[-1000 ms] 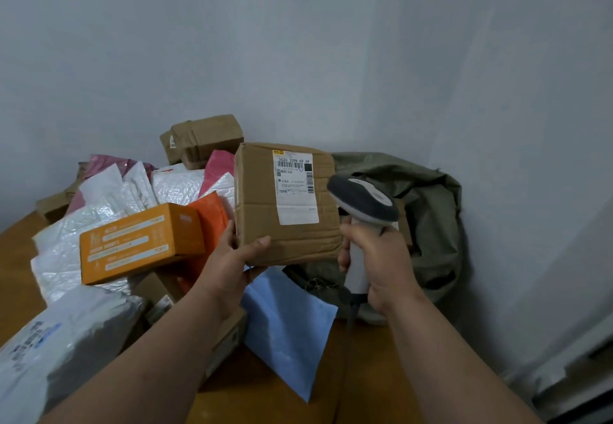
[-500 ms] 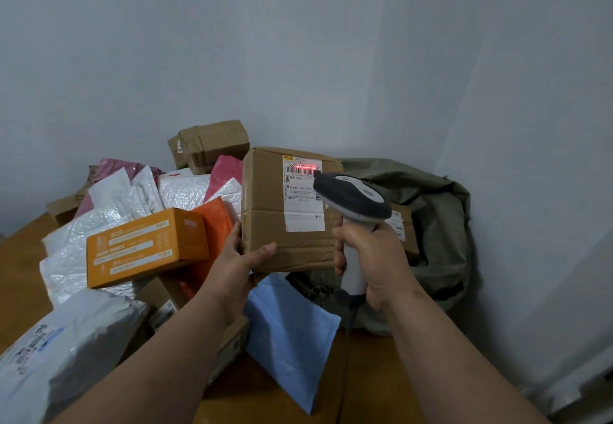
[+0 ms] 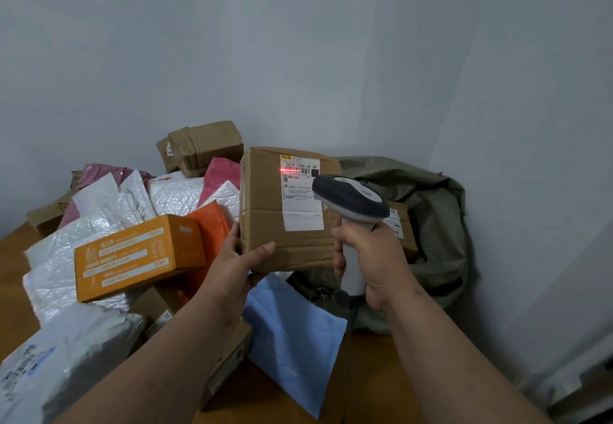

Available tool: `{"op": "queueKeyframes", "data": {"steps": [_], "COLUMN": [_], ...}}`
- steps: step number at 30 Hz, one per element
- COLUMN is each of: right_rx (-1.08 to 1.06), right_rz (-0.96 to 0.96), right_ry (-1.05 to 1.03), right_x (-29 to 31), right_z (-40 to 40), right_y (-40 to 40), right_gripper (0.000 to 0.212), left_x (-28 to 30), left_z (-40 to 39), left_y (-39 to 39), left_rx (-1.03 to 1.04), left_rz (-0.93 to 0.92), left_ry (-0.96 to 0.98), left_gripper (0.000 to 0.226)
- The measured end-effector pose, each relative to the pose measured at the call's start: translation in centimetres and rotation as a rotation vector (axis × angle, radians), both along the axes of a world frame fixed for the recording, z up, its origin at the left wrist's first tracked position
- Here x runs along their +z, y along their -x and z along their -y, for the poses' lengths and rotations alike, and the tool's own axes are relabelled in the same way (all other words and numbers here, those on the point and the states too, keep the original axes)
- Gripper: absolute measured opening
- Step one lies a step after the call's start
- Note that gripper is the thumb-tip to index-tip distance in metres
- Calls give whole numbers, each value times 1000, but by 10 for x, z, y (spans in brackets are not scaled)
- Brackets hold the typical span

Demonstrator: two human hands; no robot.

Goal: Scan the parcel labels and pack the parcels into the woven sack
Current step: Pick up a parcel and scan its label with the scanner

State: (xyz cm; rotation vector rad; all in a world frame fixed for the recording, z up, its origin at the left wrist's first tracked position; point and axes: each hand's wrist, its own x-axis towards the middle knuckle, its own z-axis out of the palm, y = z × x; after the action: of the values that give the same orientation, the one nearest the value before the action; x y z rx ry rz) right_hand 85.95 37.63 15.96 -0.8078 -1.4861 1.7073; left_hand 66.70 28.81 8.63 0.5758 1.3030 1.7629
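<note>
Nearest, at the bottom left, a soft grey plastic bag point(image 3: 63, 360) with a printed label is seen lying on the brown wooden surface point(image 3: 371, 387). Beside it a flat blue paper envelope point(image 3: 295, 340) is laid partly over a low brown box point(image 3: 229, 360).

Above these, the left hand point(image 3: 238, 258) is closed on the lower left edge of a brown cardboard parcel point(image 3: 265, 211), with the thumb pressed on the front. The parcel is held upright in the air, in front of the sack. It is square, a bit dented, and taped across the middle. A white label point(image 3: 300, 191) is stuck on its front, and a thin red line of light is shown on the barcode at the top.

The right hand point(image 3: 374, 258) is wrapped tight around the white handle of a scanner point(image 3: 351, 201). Its rounded dark head is pointed at the label and hides the label's right edge.

To the left, a smooth orange box point(image 3: 132, 261) is rested on crinkly white plastic bags point(image 3: 66, 258), with an orange bag point(image 3: 212, 224) and pink bags point(image 3: 220, 175) behind. A taped brown box point(image 3: 205, 145) is set on top at the back.

At the back right, the floppy green woven sack point(image 3: 434, 224) is slumped against the grey wall point(image 3: 298, 42). Another brown box point(image 3: 401, 228) is seen in its mouth, half hidden by the scanner.
</note>
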Motion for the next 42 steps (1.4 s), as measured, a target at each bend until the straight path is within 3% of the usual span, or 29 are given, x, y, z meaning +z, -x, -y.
{"op": "queueKeyframes", "data": {"steps": [8,11,16,26,30,34,36,40,42], "right_rx": [-85,-192,-376,-299,-176,-83,-109,-176,-155], "right_rz": [22,24,65,159,142,145,180,194,222], "right_ry": [-10,40,215,383,408,464,442,389,345], "right_x": [-8,-13,-32,-80,-95,-108,-114,-128,-134], "right_z": [-3,-12,-50,-163,-195,-212,-217,-226,-229], "right_y": [3,-4,-26,-32,-13,11,18,22,22], "right_gripper": [7,5,12,37,35,42,41,47,35], "left_x": [-1,1,3,-3,-6,-9,-16,-36,-47], "left_z": [-11,-24,-74,-202,-223,-241,-254,-277,-284], "left_y": [8,7,1,-27,-19,-16,-17,-21,-19], "left_rx": [-67,-58,31,94,215,189,137,14,-48], "left_rz": [-15,-36,-43,-23,-285,-496,-471,-222,-274], "left_ry": [22,64,196,530,554,614,674,706,793], "left_gripper": [82,84,67,83,71,66,67,51,47]}}
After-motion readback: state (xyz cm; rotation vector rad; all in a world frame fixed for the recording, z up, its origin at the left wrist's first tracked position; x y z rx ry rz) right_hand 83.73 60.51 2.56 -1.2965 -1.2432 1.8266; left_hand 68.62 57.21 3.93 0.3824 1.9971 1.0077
